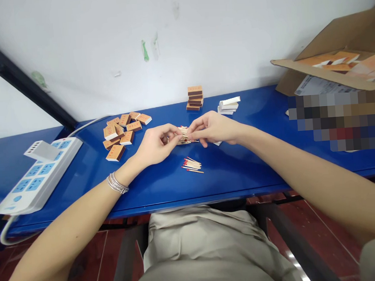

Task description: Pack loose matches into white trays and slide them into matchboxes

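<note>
My left hand (155, 143) and my right hand (213, 128) meet over the middle of the blue table (234, 171). Both pinch a small bundle of matches (183, 135) held between their fingertips. A loose little pile of red-tipped matches (192, 165) lies on the table just below the hands. My left wrist wears silver bangles (116, 184).
A heap of orange matchboxes (122, 131) lies at the left, and a short stack of orange matchboxes (195, 98) stands at the back. White inner trays (228, 105) sit beside that stack. A white power strip (37, 174) is far left, an open cardboard box (336, 68) far right.
</note>
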A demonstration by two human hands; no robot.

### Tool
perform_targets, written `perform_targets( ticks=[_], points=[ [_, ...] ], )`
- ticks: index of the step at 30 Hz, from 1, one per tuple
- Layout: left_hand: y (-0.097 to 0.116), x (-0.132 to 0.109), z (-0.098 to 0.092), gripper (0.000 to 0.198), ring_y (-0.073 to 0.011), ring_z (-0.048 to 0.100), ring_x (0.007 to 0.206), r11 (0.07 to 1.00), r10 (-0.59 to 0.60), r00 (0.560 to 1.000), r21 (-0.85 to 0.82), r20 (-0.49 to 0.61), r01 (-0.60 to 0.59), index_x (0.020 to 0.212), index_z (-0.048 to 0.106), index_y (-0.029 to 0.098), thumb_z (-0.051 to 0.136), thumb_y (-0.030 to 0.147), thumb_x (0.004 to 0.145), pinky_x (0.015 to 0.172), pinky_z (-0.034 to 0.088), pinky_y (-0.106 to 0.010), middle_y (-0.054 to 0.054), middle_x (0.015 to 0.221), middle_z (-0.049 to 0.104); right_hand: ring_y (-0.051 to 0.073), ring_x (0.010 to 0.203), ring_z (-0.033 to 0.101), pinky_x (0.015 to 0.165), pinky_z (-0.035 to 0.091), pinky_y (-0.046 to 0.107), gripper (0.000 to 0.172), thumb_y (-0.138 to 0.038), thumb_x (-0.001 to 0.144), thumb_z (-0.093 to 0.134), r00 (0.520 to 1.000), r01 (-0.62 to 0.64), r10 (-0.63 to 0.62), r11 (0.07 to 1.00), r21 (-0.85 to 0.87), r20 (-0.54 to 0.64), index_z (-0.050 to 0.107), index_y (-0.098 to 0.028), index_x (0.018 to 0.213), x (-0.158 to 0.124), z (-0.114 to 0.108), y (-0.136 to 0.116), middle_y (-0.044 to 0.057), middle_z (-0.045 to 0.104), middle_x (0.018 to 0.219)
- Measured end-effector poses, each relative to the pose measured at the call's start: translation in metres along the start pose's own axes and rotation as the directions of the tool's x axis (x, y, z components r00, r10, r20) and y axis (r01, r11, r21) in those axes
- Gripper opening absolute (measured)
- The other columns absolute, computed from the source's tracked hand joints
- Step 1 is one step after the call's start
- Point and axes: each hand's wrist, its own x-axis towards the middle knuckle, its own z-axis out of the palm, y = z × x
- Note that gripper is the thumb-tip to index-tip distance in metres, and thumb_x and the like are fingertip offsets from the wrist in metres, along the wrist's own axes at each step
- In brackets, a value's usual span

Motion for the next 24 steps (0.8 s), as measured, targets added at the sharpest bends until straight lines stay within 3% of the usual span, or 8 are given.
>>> perform_targets(
  ticks=[5,13,15,18,24],
  points=[
    [-0.003,0.002,-0.001,0.019,-0.0056,0.039,0.044,0.999,-0.027,0.997,0.04,-0.07,0.03,0.084,0.066,0.015,0.062,0.033,0.087,0.044,0.031,-0.019,0.004,0.055,0.05,0.006,0.049,0.058,0.047,0.041,0.02,0.015,-0.025,0.075,0.073,0.994,0.078,-0.076,0.997,0.027,-0.078,0.072,-0.013,0.085,0.002,0.002,0.0,0.005,0.072,0.08],
    [-0.003,0.002,0.001,0.024,-0.0069,0.042,0.046,0.998,-0.058,0.996,0.027,-0.072,0.06,0.084,0.067,0.015,0.061,0.038,0.088,0.045,0.033,-0.02,0.002,0.057,0.055,0.007,0.045,0.055,0.039,0.034,0.02,0.015,-0.027,0.077,0.072,0.992,0.08,-0.084,0.996,-0.046,-0.098,0.071,-0.013,0.083,0.002,0.004,0.001,0.004,0.069,0.073],
    [-0.004,0.003,0.0,0.024,-0.0076,0.045,0.047,0.996,-0.068,0.996,0.056,-0.066,0.071,0.086,0.068,0.015,0.06,0.038,0.088,0.047,0.034,-0.021,0.001,0.06,0.058,0.007,0.044,0.054,0.04,0.035,0.02,0.016,-0.027,0.076,0.072,0.996,0.067,-0.073,0.993,-0.1,-0.052,0.072,-0.013,0.084,0.0,-0.001,0.0,0.004,0.068,0.069],
    [-0.008,0.004,-0.002,0.02,-0.0076,0.046,0.048,0.988,-0.064,0.997,0.138,-0.038,0.068,0.088,0.069,0.015,0.061,0.033,0.086,0.049,0.035,-0.021,0.002,0.059,0.058,0.007,0.044,0.052,0.042,0.038,0.021,0.017,-0.029,0.076,0.071,0.994,0.041,-0.022,0.981,-0.189,0.105,0.072,-0.014,0.082,-0.004,-0.007,-0.004,0.002,0.067,0.066],
    [-0.011,0.004,-0.004,0.015,-0.0091,0.05,0.052,0.965,-0.078,0.997,0.252,0.008,0.073,0.087,0.071,0.016,0.065,0.028,0.081,0.052,0.038,-0.022,0.0,0.066,0.063,0.007,0.046,0.052,0.048,0.042,0.021,0.017,-0.032,0.077,0.067,0.939,0.072,0.016,0.967,-0.242,0.343,0.071,-0.015,0.077,-0.011,-0.007,-0.01,0.0,0.066,0.065]
  ],
)
